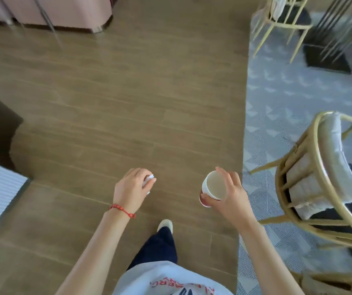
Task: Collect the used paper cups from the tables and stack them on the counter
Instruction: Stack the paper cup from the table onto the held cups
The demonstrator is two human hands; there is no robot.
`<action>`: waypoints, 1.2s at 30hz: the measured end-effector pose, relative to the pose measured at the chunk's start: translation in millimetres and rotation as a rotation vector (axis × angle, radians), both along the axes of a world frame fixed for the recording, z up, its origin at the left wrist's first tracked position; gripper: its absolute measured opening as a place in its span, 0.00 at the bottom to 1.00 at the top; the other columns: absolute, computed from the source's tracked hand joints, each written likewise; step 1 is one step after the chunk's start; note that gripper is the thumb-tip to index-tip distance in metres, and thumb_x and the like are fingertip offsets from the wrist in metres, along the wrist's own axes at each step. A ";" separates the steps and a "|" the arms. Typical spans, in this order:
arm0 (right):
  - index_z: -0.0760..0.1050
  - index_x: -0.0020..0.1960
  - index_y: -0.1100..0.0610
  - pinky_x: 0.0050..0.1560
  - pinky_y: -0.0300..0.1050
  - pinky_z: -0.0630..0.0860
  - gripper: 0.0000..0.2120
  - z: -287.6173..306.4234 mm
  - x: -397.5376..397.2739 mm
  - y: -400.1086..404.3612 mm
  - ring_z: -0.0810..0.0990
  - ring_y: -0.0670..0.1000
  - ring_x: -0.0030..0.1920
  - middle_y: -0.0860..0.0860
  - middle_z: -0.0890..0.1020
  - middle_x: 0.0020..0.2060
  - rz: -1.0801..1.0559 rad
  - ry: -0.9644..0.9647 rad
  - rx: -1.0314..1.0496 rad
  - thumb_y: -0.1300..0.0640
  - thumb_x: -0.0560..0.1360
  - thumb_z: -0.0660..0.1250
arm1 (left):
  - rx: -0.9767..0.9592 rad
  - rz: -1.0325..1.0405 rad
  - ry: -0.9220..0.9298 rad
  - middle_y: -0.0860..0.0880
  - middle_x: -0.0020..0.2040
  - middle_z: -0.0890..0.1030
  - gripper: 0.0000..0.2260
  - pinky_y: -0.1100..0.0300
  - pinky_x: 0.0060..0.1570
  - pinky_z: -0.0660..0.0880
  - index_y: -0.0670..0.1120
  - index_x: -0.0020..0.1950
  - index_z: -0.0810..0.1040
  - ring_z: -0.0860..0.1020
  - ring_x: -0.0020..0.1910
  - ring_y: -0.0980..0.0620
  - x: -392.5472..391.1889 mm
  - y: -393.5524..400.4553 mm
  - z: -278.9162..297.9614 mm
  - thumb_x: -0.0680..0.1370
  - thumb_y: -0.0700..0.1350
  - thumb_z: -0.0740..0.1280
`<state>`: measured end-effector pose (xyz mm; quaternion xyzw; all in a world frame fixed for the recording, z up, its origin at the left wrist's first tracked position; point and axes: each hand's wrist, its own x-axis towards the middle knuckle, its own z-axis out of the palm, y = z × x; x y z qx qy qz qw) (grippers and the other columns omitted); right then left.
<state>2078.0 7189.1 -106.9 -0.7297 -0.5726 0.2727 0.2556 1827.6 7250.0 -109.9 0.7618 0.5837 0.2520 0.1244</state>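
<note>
Right hand (230,196) grips paper cup (212,187) beside chair (320,177).

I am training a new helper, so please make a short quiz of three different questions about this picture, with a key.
1. True or false: the right hand holds a cup.
2. What does the left hand hold? A) a spoon B) something white and crumpled C) nothing
3. Fill in: the chair stands on the ____, to the person's right.

Key: 1 true. 2 B; it may be tissue or paper, too hidden to tell. 3 rug.
</note>
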 end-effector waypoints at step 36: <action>0.62 0.69 0.48 0.48 0.41 0.69 0.38 5.0 264.5 553.7 0.73 0.51 0.54 0.48 0.67 0.61 -0.400 -0.028 0.027 0.47 0.64 0.76 | -0.045 -0.364 0.016 0.55 0.34 0.74 0.04 0.66 0.26 0.62 0.44 0.39 0.79 0.71 0.35 0.55 301.8 649.6 3.0 0.70 0.40 0.73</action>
